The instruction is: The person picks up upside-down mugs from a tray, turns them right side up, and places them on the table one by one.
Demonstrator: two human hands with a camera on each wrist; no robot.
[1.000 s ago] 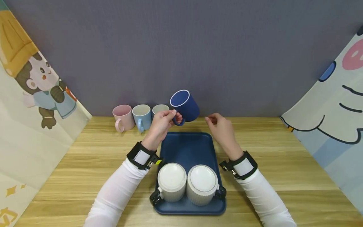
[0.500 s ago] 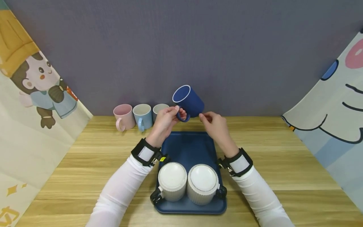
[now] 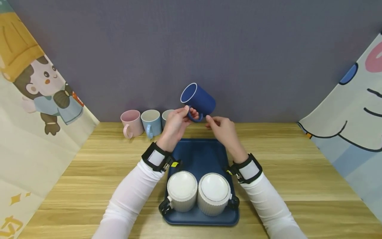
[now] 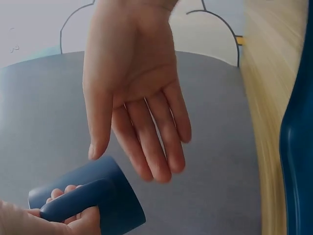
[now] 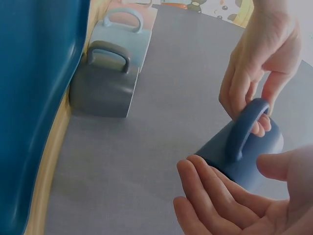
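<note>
A dark blue mug [image 3: 198, 99] with a white rim hangs tilted above the back of the table, its mouth toward the upper left. My left hand [image 3: 176, 123] grips it by the handle, fingers through the loop, as the left wrist view also shows. Just below and right of the mug's base is my right hand [image 3: 223, 131]. In the right wrist view, that right hand [image 5: 244, 200] has its palm up and fingers extended close to the base; whether they touch cannot be told. A blue tray [image 3: 197, 152] lies beneath both hands.
Two upturned ribbed mugs, one left [image 3: 182, 191] and one right [image 3: 214, 192], stand on the tray's near half, black handles outward. Pink [image 3: 132, 123], light blue [image 3: 151, 123] and dark grey [image 5: 105, 90] mugs line the grey back wall [image 3: 238, 59].
My left hand has lifted the blue mug higher and tipped it further over. The right hand has come left, in under the mug's base.
</note>
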